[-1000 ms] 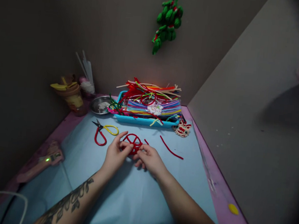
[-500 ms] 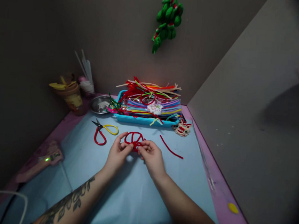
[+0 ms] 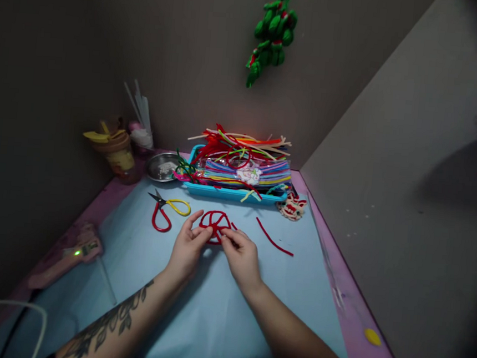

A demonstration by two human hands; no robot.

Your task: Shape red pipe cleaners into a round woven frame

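Between my hands is a red pipe-cleaner wheel point(image 3: 215, 217), a ring with curved spokes meeting in the middle. My left hand point(image 3: 190, 243) grips its left side, with the thumb near the centre and the fingers behind the rim. My right hand point(image 3: 241, 251) pinches its right side between thumb and fingertips. A loose red pipe cleaner point(image 3: 273, 239) lies on the mat to the right. A shorter red piece shows just behind my right fingers. Scissors point(image 3: 161, 208) with one red and one yellow handle rest partly spread to the left.
Behind stands a blue tray point(image 3: 237, 194) heaped with coloured pipe cleaners, beside a metal bowl point(image 3: 160, 167) of small white bits. A pink glue gun point(image 3: 84, 246) with a lit green light lies left. A lion-face piece point(image 3: 292, 207) and flowerpot point(image 3: 119, 154) sit at the back corners.
My right fingers have shifted on the wheel's right side, and the wheel now shows flatter, with its spokes spread more evenly. The whole view has shifted slightly.
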